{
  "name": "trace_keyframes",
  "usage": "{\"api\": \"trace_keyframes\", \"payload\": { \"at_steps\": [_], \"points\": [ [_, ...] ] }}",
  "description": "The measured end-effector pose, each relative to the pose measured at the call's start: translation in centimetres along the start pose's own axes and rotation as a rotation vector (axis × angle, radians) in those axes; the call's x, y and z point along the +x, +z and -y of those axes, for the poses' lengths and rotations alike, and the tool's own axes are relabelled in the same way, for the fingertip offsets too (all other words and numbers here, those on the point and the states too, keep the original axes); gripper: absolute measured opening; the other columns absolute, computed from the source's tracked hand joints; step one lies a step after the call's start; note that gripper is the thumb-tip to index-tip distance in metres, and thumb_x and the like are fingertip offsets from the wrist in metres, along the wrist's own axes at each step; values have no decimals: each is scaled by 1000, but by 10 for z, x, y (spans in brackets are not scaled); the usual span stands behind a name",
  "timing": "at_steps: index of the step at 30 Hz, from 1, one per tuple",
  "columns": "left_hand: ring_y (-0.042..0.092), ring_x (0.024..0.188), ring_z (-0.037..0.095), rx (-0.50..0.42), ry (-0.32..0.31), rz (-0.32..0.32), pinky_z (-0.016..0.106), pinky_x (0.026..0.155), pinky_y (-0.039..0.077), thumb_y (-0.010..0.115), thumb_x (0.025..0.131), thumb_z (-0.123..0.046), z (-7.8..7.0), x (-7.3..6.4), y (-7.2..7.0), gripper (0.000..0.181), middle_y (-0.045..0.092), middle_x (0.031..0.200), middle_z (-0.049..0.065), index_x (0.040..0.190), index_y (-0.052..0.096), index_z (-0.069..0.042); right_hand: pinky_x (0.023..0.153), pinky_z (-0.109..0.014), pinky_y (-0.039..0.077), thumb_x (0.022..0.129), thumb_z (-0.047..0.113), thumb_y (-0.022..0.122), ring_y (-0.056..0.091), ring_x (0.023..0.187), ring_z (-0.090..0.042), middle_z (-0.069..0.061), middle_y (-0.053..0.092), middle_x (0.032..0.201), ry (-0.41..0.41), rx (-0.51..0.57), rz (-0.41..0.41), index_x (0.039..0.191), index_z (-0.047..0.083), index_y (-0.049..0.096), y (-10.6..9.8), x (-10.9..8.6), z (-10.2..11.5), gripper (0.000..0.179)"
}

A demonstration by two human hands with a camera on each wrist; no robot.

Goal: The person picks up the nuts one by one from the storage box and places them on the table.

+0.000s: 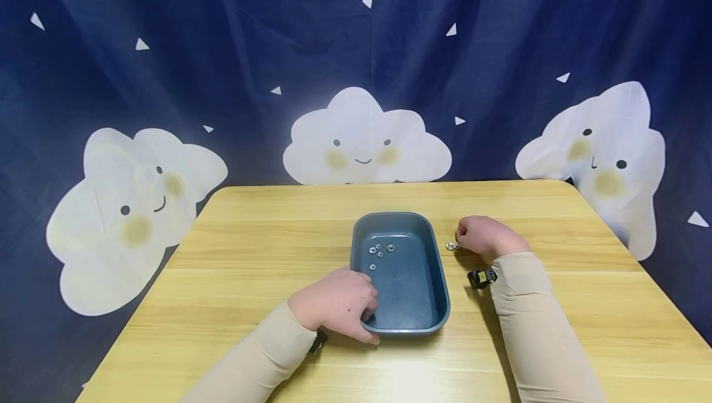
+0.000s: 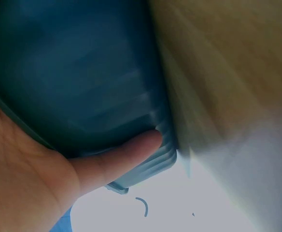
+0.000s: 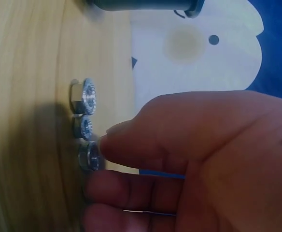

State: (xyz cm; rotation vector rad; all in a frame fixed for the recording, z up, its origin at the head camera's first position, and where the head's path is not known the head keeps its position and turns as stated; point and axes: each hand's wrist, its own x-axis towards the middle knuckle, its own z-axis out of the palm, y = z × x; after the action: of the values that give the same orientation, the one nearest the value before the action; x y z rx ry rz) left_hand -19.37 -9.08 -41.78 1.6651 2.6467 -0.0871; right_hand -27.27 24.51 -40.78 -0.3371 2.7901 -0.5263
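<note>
A dark blue-green plastic tray (image 1: 408, 292) rests on the table, with several metal nuts (image 1: 373, 250) inside near its left wall. My left hand (image 1: 339, 304) grips the tray's near left corner, fingers over the rim and thumb (image 2: 126, 152) against the outside wall. To the right of the tray, my right hand (image 1: 486, 235) is down at the tabletop by a row of three nuts. In the right wrist view its thumb and index finger close around the end nut (image 3: 89, 156). A small nut (image 3: 83, 127) and a larger flange nut (image 3: 84, 96) stand beside that one.
The light wood-grain table (image 1: 267, 236) runs back to a dark blue curtain (image 1: 250, 32) printed with white clouds. A small black wrist device (image 1: 481, 278) sits under the right wrist, and another (image 1: 318, 342) under the left.
</note>
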Motion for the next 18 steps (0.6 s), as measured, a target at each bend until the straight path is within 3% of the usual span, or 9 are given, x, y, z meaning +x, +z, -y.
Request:
{"api": "trace_keyframes", "payload": {
  "at_steps": [7,18],
  "points": [
    [45,67,3,-2,-1,1,20,57,35,75,73,-67,0,0,1,49,41,61,-23,53,48,-31,80,-45,47,93,15,54,58,84,-24,-4,66,92,-27,-29,-23,92,11,67,-5,-2,3,14],
    [45,67,2,-3,7,-8,20,57,35,75,73,-67,1,0,1,49,41,61,-23,52,49,-31,77,-43,45,90,18,57,57,83,-24,-4,65,92,-78,-44,-104,92,13,65,-15,-7,18,10]
  ]
}}
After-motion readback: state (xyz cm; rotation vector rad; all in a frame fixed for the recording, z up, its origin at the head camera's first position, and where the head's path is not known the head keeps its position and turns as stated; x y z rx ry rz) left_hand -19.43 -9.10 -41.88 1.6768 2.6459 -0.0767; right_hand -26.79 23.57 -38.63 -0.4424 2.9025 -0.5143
